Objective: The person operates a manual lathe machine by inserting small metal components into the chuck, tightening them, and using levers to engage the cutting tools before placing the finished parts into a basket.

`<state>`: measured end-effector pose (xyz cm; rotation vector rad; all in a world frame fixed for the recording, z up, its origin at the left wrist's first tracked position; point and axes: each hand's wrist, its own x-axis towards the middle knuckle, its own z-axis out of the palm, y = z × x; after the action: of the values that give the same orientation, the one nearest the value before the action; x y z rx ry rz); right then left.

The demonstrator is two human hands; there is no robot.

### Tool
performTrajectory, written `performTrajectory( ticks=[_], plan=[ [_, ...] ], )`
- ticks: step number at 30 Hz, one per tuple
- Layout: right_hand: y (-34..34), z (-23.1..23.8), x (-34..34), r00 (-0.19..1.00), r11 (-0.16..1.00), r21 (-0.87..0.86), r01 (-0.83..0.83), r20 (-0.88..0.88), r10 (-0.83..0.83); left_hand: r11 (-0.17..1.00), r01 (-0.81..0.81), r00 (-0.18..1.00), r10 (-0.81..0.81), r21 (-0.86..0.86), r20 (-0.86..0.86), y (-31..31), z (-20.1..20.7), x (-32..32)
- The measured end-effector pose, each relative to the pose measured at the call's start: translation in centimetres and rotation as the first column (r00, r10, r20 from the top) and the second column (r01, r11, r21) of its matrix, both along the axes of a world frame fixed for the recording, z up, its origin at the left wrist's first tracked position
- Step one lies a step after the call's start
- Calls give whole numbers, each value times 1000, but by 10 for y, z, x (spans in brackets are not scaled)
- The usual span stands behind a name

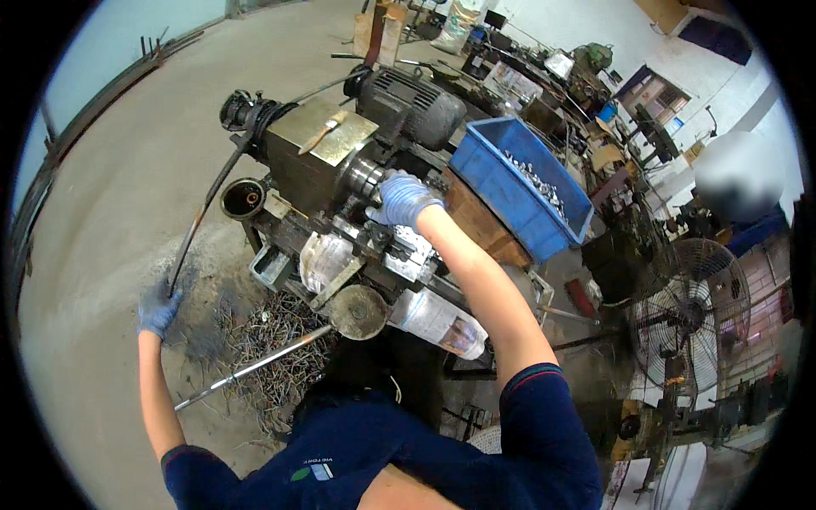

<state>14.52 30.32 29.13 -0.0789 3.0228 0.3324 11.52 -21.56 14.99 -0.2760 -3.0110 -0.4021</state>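
My left hand [160,308], in a blue glove, is closed around the lower end of a long dark lever [206,208]. That lever runs up to the back end of an oily lathe headstock [293,166]. My right hand [405,201], gloved too, is at the front of the shiny metal chuck [364,177], fingers curled in. Whatever its fingers hold is hidden by the glove. On the brass-coloured top of the headstock lies a paintbrush [323,133] with a wooden handle. Below the right hand sits the greasy carriage, with a round metal disc [359,312] nearer me.
A blue bin [497,183] of small metal parts stands right of the chuck, beside an electric motor [416,104]. Metal shavings [272,348] pile on the floor under a slanted silver rod [255,367]. A large fan [690,314] and a person [739,183] are at the right.
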Motion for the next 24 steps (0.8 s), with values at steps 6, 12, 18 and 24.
performTrajectory(
  ticks=[6,12,18,24],
  plan=[
    [-4,-19,-22,993,989,-129,76,-77,-86,995,-103,984,102,-5,144,-13,5,31],
    [-7,-30,-38,964,890,-400,221,-48,-261,989,-134,989,139,-68,60,11,17,21],
    [-16,-15,-28,954,815,-560,147,-138,-267,982,-42,994,22,-182,-111,6,5,-22],
    [-10,-46,-48,917,755,-648,104,-231,-324,898,-47,923,-128,-438,-362,-112,-23,-154]
  ],
)
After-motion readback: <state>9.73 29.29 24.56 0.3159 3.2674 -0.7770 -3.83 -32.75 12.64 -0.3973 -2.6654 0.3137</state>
